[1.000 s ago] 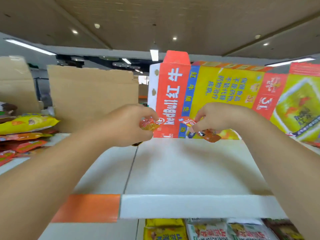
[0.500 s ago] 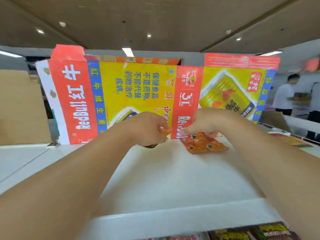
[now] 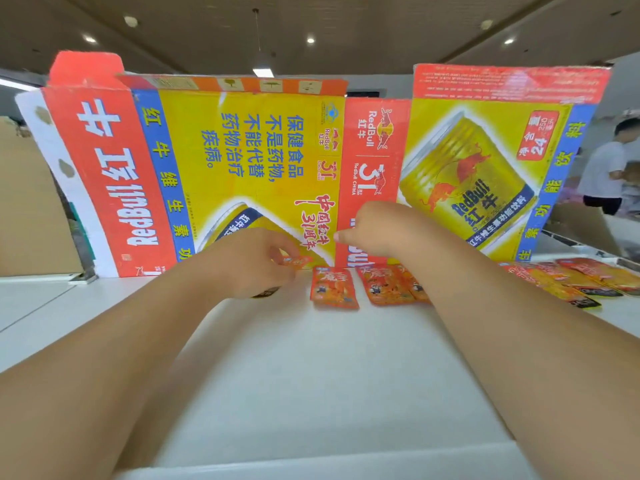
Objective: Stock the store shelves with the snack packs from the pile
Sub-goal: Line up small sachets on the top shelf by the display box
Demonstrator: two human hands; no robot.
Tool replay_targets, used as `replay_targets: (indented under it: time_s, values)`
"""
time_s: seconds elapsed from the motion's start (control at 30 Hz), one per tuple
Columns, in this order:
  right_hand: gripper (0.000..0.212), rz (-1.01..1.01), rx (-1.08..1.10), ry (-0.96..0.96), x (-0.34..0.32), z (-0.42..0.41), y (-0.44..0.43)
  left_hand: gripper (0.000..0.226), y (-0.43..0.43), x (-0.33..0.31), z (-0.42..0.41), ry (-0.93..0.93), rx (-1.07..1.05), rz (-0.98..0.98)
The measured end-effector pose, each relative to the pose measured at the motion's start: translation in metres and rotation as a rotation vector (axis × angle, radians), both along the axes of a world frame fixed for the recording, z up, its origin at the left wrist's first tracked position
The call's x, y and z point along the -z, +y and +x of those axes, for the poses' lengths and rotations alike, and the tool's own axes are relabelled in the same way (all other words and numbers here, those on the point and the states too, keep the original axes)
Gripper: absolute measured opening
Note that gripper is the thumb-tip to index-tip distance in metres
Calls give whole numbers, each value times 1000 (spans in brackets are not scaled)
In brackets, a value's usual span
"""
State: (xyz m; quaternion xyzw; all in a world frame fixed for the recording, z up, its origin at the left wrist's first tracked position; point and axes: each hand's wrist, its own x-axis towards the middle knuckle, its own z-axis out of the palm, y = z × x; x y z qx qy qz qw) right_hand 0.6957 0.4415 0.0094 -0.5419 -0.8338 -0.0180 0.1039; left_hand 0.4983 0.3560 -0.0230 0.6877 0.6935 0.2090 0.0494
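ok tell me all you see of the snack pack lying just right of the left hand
The snack pack is a small rectangular pouch of glossy orange-red film, with blurred red characters near its far edge and a small dark figure below. It lies flat, face up, on the white shelf, just before the Red Bull carton. A narrow gap parts it from the next pack; the left hand appears not to touch it.

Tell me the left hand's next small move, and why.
Probably set the small orange snack pack pinched by the left hand down on the white shelf, just left of the flat orange packs lying in a row by the printed cardboard; that spot looks free.
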Motion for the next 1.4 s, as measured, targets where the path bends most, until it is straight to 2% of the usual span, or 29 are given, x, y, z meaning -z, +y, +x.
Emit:
replay_targets:
  time_s: [0.1,0.17,0.33,0.5,0.7,1.4]
  values:
    - [48,-65,-94,-40,-1,12,3,26,0,-2,4,-43,-42,23]
    - [35,-134,-222,-70,2,16,-3,25,1,0,7,-66,-33,10]
    - [48,-192,-390,-228,9,1,-16,19,1,0,5,-51,-36,-28]
    - [47,-195,-407,-339,11,-6,-14,23,0,1,6,-60,-30,-42]
    - [46,-219,-393,-304,8,2,-13,30,0,4,10,-62,-4,-40]
    - [47,-249,-371,-257,10,9,-13,24,-1,4,9,-82,-2,5]
